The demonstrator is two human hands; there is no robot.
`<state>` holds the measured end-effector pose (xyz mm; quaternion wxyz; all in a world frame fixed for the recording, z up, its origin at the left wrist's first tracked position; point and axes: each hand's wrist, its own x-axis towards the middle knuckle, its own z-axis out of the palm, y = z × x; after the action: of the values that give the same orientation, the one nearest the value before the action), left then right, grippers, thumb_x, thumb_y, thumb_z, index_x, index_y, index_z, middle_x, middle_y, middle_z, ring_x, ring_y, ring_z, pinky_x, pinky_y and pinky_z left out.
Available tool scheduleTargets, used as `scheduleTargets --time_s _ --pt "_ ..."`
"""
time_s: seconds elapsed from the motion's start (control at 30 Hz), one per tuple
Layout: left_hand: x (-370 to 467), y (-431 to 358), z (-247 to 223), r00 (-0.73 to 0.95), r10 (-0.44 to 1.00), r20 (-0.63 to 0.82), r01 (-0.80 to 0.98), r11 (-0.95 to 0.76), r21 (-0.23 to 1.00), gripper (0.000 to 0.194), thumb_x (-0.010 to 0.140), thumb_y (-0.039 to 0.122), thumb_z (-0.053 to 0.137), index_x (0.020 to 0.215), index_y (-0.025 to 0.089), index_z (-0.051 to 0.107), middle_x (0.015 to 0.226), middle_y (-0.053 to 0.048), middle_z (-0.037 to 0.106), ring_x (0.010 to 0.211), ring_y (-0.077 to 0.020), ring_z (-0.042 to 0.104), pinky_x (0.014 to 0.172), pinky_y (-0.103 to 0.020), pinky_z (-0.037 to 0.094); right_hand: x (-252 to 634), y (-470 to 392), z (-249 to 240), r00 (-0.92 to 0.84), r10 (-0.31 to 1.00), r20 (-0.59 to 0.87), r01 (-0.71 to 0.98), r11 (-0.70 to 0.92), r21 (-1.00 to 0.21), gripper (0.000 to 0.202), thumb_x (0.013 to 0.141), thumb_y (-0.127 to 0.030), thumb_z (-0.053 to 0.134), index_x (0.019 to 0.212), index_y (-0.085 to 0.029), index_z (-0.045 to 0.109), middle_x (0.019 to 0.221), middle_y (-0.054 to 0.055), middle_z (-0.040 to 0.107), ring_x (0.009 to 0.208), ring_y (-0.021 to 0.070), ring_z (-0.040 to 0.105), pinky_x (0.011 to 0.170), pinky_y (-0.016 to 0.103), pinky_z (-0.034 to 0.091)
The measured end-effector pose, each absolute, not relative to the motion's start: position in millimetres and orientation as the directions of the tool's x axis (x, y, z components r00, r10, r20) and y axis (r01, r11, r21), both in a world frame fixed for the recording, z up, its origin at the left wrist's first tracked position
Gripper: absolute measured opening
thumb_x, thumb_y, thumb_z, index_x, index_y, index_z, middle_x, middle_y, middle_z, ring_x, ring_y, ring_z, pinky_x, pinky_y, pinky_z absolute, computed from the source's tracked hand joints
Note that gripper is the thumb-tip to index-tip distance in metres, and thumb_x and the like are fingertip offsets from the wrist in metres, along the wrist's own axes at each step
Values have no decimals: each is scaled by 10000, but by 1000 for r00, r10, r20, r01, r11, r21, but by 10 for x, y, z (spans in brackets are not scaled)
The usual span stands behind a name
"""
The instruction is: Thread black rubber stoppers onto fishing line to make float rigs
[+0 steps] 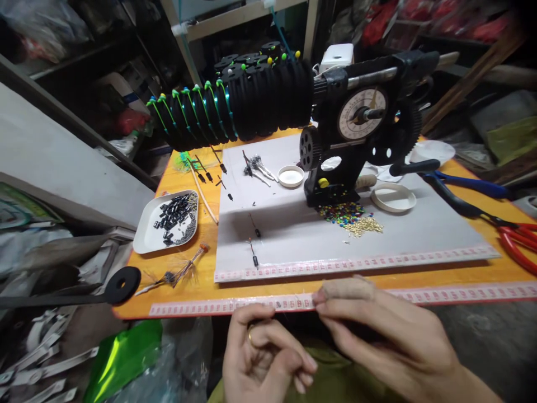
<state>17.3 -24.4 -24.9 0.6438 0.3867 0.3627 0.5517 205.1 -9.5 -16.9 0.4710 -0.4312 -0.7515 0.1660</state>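
At the table's front edge, my left hand has its fingers curled, a ring on one of them, and one fingertip touches the pink measuring tape. My right hand is beside it on the right, thumb and fingertips pinched together at the tape. Anything between those fingertips is too small to make out. Beyond the hands lies a grey board with a second tape along its front. Two small black pieces with thin wires, one of them the front piece, rest on the board's left part.
A black geared machine with a dial holds a roll wound with green line. Colourful beads and gold beads lie below. At left is a white tray of black parts; at right, red-handled pliers.
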Motion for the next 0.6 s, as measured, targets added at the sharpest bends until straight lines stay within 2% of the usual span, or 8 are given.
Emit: scheduleTargets --time_s 0.1,0.2,0.4,0.6 --pt "226 -249 -215 115 985 -126 -459 165 873 290 871 257 732 1108 288 568 688 56 748 499 -38 643 517 -80 503 1870 -121 -72 -148 861 486 322 507 -800 275 826 18 618 975 -209 666 806 11 740 730 118 721 661 163 584" --pt "248 -266 -185 110 980 -167 -479 200 855 324 843 267 765 1097 278 565 669 62 745 484 -33 646 503 -67 496 1787 -111 -47 -148 889 434 244 458 -855 267 833 2 644 974 -217 701 793 13 759 716 125 728 646 174 586" --pt "202 -285 -175 144 967 -210 -487 255 836 373 818 287 790 1103 254 551 666 61 745 484 -43 658 503 -77 499 1752 -124 -53 -130 914 383 277 405 -871 286 826 -4 636 1003 -211 723 839 11 776 728 125 742 672 170 605" --pt "169 -271 -189 215 939 -268 -501 342 795 422 799 300 811 1101 248 522 665 54 740 491 -59 674 489 -84 499 1729 -184 -67 -127 974 187 277 216 -936 166 881 -91 629 993 -213 637 803 -17 762 689 115 747 652 150 608"
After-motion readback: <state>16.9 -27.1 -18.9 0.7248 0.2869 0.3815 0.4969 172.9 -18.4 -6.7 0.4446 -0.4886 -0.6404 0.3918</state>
